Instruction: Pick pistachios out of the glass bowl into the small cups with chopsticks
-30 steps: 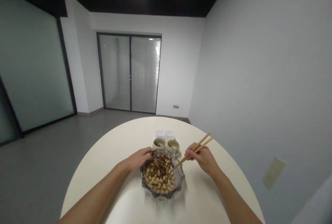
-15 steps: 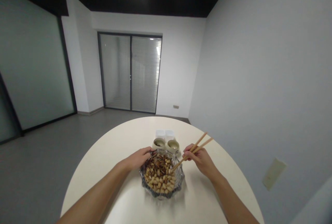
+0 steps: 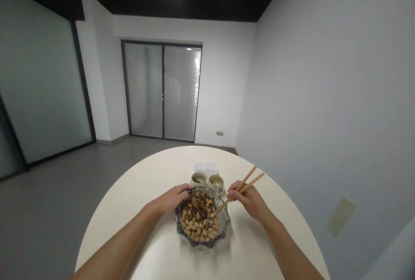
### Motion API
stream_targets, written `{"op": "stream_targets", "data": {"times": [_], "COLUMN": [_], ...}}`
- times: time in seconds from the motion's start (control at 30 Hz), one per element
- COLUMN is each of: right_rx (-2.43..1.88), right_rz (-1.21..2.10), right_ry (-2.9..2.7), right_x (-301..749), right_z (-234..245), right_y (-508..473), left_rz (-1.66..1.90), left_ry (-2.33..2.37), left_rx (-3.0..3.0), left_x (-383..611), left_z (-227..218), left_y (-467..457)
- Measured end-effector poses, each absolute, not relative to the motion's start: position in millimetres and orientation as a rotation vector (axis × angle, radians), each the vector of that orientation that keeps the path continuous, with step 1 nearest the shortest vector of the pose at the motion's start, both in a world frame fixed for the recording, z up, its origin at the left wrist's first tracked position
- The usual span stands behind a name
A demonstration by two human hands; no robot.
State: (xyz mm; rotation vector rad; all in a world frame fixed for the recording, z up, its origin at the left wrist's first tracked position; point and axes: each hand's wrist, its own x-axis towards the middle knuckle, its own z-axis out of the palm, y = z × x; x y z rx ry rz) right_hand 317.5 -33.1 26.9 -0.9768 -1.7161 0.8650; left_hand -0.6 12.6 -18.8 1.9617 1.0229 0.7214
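Observation:
A scalloped glass bowl (image 3: 223, 227) sits on the round white table (image 3: 152, 176), filled with pale pistachios near me and dark striped seeds at the far side. My left hand (image 3: 173, 198) grips the bowl's far left rim, fingers curled over it. My right hand (image 3: 248, 198) is closed round a pair of wooden chopsticks (image 3: 238, 190), whose tips dip into the right side of the bowl among the nuts.
Two small ceramic cups (image 3: 207, 181) stand just behind the bowl, and two white cups (image 3: 205, 167) behind those. A grey wall runs close along the right. Grey floor and glass doors (image 3: 162, 92) lie beyond the table.
My right hand and the chopsticks have shifted slightly left, toward the bowl. The left hand has stayed on the rim.

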Motion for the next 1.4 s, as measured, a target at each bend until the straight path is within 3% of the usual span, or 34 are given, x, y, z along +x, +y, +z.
{"op": "stream_targets", "data": {"times": [0.27,0.63,1.13,1.4], "right_rx": [-0.966,-0.993,-1.050,-1.005], "right_rz": [0.804,0.366,0.345,0.665], "right_ry": [-1.696,-1.443,-1.431,-1.449], "right_x": [319.1,326.8,330.7,323.4], "right_z": [29.0,15.4,20.8,23.1], "right_y": [-32.8,-19.8,-19.0,-25.0], "left_rz": [0.719,0.739,0.732,0.744], "left_ry": [1.044,1.030,1.039,1.036], "left_rx": [1.968,1.948,1.965,1.969], "left_x": [-1.1,-1.7,-2.6,-2.1], "left_z": [-17.6,-23.2,-23.5,-24.3], "left_y": [11.5,12.6,14.1,14.3]}}
